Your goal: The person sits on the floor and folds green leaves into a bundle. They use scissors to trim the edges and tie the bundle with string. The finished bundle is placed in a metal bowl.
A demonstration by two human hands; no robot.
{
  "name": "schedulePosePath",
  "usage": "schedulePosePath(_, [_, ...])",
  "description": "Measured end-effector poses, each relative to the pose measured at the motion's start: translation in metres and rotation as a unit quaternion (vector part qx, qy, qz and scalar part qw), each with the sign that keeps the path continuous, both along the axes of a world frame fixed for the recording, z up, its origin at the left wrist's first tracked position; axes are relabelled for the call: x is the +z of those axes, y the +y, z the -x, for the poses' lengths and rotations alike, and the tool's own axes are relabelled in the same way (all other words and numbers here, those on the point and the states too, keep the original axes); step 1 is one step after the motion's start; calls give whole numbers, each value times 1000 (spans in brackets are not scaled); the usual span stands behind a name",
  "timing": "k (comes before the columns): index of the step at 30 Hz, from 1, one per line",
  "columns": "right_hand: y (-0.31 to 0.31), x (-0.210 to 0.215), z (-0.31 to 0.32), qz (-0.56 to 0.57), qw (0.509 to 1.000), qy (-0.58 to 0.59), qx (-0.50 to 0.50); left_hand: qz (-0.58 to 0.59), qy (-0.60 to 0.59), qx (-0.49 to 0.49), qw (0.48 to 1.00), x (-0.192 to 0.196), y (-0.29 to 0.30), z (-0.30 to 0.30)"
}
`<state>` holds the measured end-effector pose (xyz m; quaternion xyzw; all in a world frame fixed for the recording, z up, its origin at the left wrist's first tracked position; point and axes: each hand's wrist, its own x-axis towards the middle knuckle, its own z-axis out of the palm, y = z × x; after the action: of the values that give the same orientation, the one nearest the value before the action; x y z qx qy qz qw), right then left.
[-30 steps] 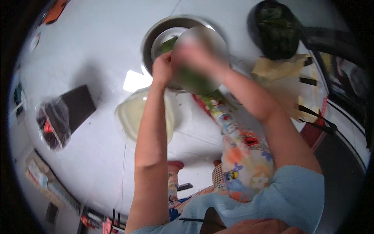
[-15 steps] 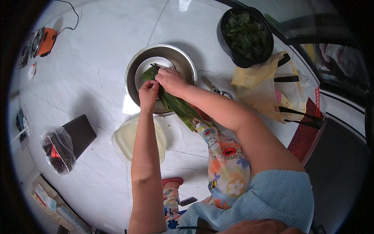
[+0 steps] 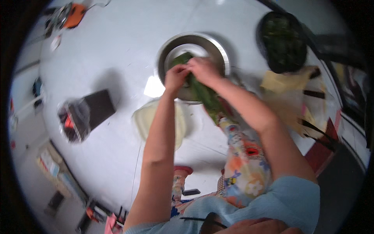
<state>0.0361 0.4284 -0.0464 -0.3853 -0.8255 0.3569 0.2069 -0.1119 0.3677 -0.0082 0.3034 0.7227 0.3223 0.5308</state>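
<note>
Head view: looking down onto a pale floor (image 3: 128, 35), a little blurred, toward left grip (image 3: 176, 79) and right grip (image 3: 203, 71), side by side. Directly beneath both grips, a wide steel basin (image 3: 216, 48) with a white bowl (image 3: 198, 50) nested inside. Nearer the body than the left grip, a pale yellow tub (image 3: 144, 119), just beside the basin and partly covered by the left forearm (image 3: 159, 130). Well to the left of the grips, a dark bin (image 3: 100, 106) lined with clear plastic; farther beyond on that side, an orange appliance (image 3: 74, 16). Out past the right grip, a black pot (image 3: 263, 50) filled with dark greens (image 3: 284, 43); nearer the body, a yellowish bag (image 3: 286, 86) with black straps. Close on the near side of the grips, a leg (image 3: 247, 167) in flowered cloth, crowding the space below the leaves (image 3: 208, 100).

Reaching nearly straight forward, left forearm; slanting inward from a bent elbow, right forearm (image 3: 249, 103). Pinching the leaves with both grips, fingertips drawn close at one spot, backs of the hands upward; too blurred to tell exact fingertip contact. Leaves running from the white bowl, past the right grip, back toward the knee.
</note>
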Motion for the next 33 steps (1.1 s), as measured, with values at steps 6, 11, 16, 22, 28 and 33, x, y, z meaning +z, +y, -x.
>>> schedulePosePath(6, [11, 13, -13, 52, 998, 40, 1, 6, -58, 1, 998, 3, 7, -3])
schedulePosePath(11, [9, 17, -14, -6, 997, 53, 58, -46, 82, 12, 996, -24, -6, 16])
schedulePosePath(16, [6, 38, -39, -108, 991, -42, 68, -14, 253, -22, 967, -14, -4, -5])
schedulePosePath(22, [-37, 79, -85, -97, 995, -15, -17, -88, 262, 83, 957, 16, -60, -13])
schedulePosePath(28, [-99, 128, -157, -19, 996, 34, -81, -104, 319, 20, 942, 101, -180, -35])
schedulePosePath(33, [-169, 106, -253, 143, 981, 15, -129, -63, 339, -67, 936, 173, -276, -66])
